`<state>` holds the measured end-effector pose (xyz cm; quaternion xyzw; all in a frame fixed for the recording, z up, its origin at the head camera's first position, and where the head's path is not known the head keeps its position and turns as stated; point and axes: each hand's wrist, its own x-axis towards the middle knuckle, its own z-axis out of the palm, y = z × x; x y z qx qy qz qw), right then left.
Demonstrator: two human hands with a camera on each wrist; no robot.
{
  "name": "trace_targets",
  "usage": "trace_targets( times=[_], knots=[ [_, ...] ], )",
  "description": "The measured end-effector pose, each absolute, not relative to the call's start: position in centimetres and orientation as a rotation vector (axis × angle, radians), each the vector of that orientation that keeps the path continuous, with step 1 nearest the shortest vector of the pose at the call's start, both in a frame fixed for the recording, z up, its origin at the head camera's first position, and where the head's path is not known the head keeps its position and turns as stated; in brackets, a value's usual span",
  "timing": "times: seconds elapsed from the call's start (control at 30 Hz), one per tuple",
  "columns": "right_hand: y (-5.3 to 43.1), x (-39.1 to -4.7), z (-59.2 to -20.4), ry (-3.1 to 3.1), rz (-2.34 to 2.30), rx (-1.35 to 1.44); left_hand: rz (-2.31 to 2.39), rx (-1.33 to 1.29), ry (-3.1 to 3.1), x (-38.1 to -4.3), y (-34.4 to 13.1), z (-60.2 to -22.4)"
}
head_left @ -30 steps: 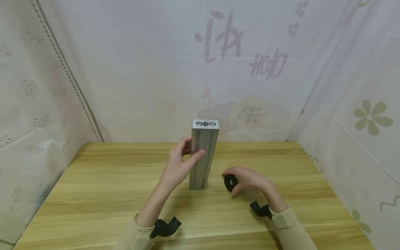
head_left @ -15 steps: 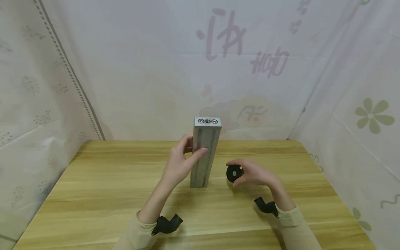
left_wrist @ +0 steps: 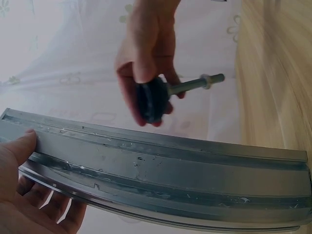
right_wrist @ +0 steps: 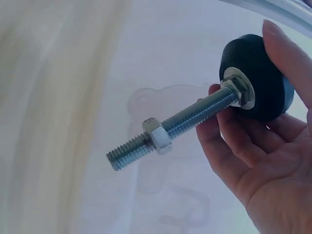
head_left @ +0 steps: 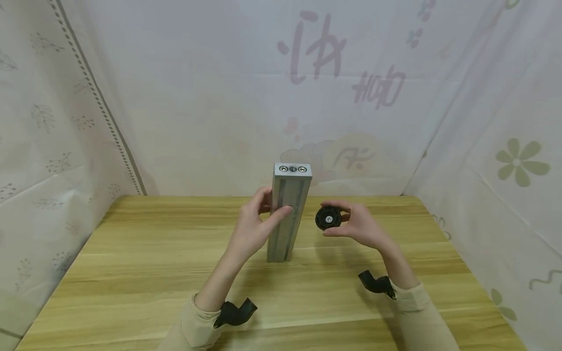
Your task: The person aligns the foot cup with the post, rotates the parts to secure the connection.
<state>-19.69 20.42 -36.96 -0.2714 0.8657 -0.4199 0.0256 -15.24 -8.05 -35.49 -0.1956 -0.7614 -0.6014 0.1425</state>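
Note:
A silver aluminium profile (head_left: 287, 214) stands upright on the table, with three round holes along its top end. My left hand (head_left: 252, 224) grips it from the left, thumb across the near face and fingers behind. To the right of the profile, my right hand (head_left: 357, 224) holds a levelling foot (head_left: 328, 218) by its round black base, raised above the table. In the right wrist view the foot's threaded stud (right_wrist: 195, 114) points away from the palm and carries a hex nut (right_wrist: 157, 135) partway along. The base faces the head camera, hiding the stud there.
The wood-grain table (head_left: 175, 273) ends at a pale printed cloth (head_left: 197, 97) hanging behind and at both sides. Black curved mounts (head_left: 237, 312) stick out from both wrists, close over the tabletop.
My right hand has lifted the levelling foot upward and turned it so its round base faces the head camera. My left hand and the profile stay nearly in place.

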Motion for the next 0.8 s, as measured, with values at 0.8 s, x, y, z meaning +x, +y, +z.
trace_targets(
  times=[0.8],
  knots=[
    [19.8, -19.3, -28.3, 2.361, -1.986, -0.695, -1.734, -0.563, -2.207, -15.3, -8.2, -35.5]
  ],
)
